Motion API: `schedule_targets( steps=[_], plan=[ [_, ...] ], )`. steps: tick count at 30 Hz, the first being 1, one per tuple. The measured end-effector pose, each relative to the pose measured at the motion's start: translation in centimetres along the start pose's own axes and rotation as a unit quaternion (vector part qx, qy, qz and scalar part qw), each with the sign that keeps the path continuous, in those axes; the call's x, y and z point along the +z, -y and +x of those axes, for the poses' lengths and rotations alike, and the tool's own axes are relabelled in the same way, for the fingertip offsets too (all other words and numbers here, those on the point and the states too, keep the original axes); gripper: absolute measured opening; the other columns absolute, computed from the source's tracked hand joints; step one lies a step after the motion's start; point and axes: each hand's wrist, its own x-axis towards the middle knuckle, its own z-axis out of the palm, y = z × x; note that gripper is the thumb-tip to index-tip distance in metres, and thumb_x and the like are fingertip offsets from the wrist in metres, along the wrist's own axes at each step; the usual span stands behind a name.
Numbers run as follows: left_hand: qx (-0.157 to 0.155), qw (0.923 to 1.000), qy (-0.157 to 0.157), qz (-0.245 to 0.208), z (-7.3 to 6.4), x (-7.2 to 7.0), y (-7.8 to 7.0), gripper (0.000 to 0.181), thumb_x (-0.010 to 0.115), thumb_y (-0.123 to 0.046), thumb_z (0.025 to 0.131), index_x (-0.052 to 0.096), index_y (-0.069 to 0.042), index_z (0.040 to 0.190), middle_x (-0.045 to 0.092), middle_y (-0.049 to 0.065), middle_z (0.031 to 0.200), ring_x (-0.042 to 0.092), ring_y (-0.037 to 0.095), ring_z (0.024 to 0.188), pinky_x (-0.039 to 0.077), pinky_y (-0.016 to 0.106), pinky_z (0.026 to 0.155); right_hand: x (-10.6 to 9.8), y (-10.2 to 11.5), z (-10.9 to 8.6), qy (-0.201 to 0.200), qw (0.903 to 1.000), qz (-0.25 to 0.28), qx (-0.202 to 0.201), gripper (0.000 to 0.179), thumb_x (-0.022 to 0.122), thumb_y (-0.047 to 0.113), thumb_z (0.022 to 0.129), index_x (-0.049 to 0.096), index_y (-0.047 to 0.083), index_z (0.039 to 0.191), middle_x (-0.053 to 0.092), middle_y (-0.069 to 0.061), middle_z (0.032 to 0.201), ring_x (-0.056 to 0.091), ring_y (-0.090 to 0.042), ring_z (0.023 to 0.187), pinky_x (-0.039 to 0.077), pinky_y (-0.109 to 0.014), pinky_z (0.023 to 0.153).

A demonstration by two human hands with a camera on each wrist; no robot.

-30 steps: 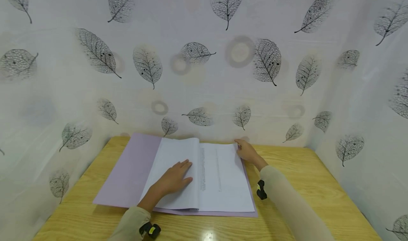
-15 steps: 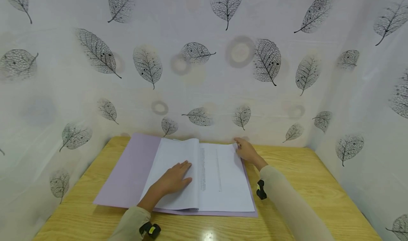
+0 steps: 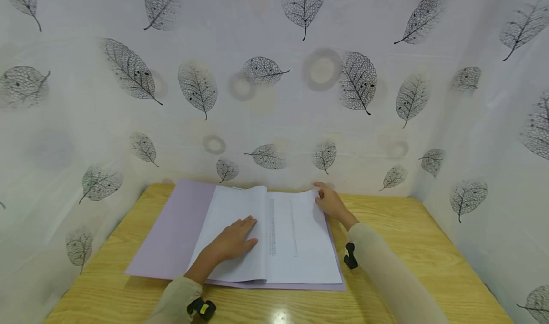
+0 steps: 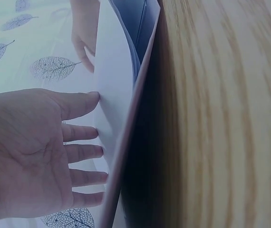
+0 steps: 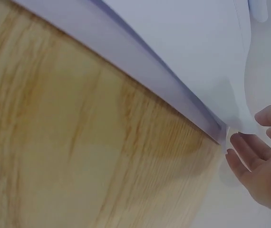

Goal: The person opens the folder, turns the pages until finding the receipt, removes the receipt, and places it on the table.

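Note:
A purple folder (image 3: 171, 238) lies spread on the table, with white sheets inside. My left hand (image 3: 233, 240) rests on the turned left-hand pages (image 3: 236, 202), fingers straight and thumb toward the fold. The left wrist view shows its fingers (image 4: 85, 152) extended against the paper. At the top right corner of the right-hand page (image 3: 310, 238), which bears lines of print, my right hand (image 3: 332, 204) pinches the sheet. In the right wrist view, thumb and fingers (image 5: 247, 152) are at the page's corner, which curves up off the purple cover (image 5: 173, 97).
The wood-grain table (image 3: 399, 238) extends on both sides of the folder and in front of it. A white curtain (image 3: 274, 114) with leaf prints hangs behind and at the sides. Black camera mounts (image 3: 201, 309) sit on both wrists.
My right hand has risen slightly at the far corner, and the page corner has lifted with it. The left hand stays where it was on the left pages.

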Motion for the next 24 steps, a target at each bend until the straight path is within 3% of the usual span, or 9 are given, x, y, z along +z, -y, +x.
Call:
schedule_targets(
  steps=[5,10,13,15,17,21,24],
  plan=[
    [0.0,1.0,0.0,0.004,0.1,0.0,0.1,0.063,0.061,-0.03,0.102,0.04,-0.003,0.155,0.037,0.018,0.163,0.033,0.046,0.149,0.031,0.064,0.121,0.1,0.1,-0.1,-0.005,0.9998,0.018,0.01,0.06,0.055,0.003,0.099,0.034,-0.002,0.155,0.063,-0.028,0.119,0.062,-0.033,0.102,0.057,-0.042,0.084],
    [-0.001,1.0,0.001,0.004,0.1,0.0,0.0,0.062,0.061,-0.03,0.102,0.04,-0.003,0.155,0.037,0.018,0.163,0.034,0.046,0.149,0.031,0.063,0.121,0.2,0.2,-0.5,-0.011,0.9987,0.049,-0.011,0.051,0.055,0.002,0.099,0.042,-0.012,0.147,0.06,-0.035,0.13,0.063,-0.045,0.116,0.058,-0.052,0.096],
    [-0.001,1.0,0.002,0.006,0.1,0.0,-0.1,0.062,0.061,-0.03,0.102,0.041,-0.003,0.155,0.037,0.018,0.163,0.034,0.046,0.149,0.031,0.063,0.121,0.3,0.3,-0.7,-0.005,0.9969,0.068,-0.039,0.023,0.054,0.001,0.1,0.057,-0.02,0.111,0.064,-0.03,0.095,0.065,-0.036,0.086,0.058,-0.037,0.079],
    [0.002,1.0,0.001,0.009,0.1,-0.1,-0.1,0.062,0.061,-0.03,0.102,0.041,-0.003,0.154,0.037,0.019,0.163,0.035,0.046,0.149,0.032,0.063,0.121,0.3,0.4,-0.9,0.003,0.9949,0.084,-0.056,0.024,0.053,0.003,0.102,0.051,-0.014,0.085,0.051,-0.015,0.071,0.051,-0.023,0.065,0.047,-0.027,0.063],
    [0.002,0.9999,0.001,0.01,0.1,-0.2,-0.1,0.062,0.061,-0.03,0.102,0.04,-0.003,0.154,0.037,0.019,0.163,0.035,0.046,0.149,0.032,0.063,0.121,0.3,0.5,-1.1,0.018,0.9921,0.109,-0.058,0.031,0.05,0.006,0.105,0.046,-0.009,0.078,0.036,-0.003,0.066,0.035,-0.015,0.061,0.033,-0.025,0.058],
    [0.003,0.9999,0.002,0.01,0.0,-0.2,-0.2,0.062,0.061,-0.029,0.102,0.041,-0.002,0.154,0.037,0.019,0.162,0.035,0.046,0.149,0.032,0.063,0.121,0.3,0.7,-2.0,0.042,0.9881,0.147,-0.018,0.033,0.047,0.018,0.109,0.061,-0.007,0.092,0.045,0.001,0.071,0.042,-0.012,0.065,0.042,-0.024,0.058],
    [0.002,1.0,0.004,0.006,0.0,-0.3,-0.2,0.062,0.061,-0.03,0.102,0.041,-0.003,0.154,0.037,0.019,0.163,0.034,0.045,0.149,0.032,0.063,0.121,0.0,0.9,-2.8,0.06,0.9854,0.158,0.014,0.043,0.044,0.028,0.111,0.065,-0.01,0.115,0.063,-0.012,0.087,0.058,-0.016,0.078,0.055,-0.028,0.069]
  ],
)
